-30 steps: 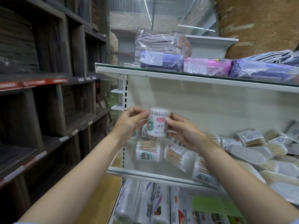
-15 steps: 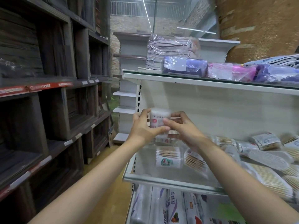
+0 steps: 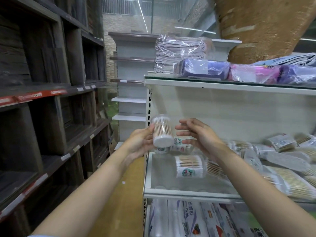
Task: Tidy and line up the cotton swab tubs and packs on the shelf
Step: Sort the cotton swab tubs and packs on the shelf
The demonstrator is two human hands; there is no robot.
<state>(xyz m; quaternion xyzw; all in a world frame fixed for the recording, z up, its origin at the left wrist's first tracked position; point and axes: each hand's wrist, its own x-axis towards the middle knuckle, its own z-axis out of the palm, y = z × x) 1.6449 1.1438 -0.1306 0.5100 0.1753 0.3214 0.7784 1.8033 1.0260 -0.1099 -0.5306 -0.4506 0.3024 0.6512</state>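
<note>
White metal shop shelving with a glass shelf (image 3: 171, 187) fills the right side of the aisle, dark wooden racks the left. Both hands are raised in front of the shelf's left end. The left hand (image 3: 140, 142) grips a clear round tub of wooden-stemmed cotton swabs (image 3: 162, 131), tilted, its white end facing the camera, held only by fingertips and thumb along one side. The right hand (image 3: 200, 135) is open beside it, fingers spread, not touching. That one-sided pinch on smooth plastic looks weak; the tub could slip and drop onto the labelled tub lying on its side (image 3: 189, 166) below, or roll off the shelf's open left edge. Loose packs (image 3: 280, 163) crowd the right.
</note>
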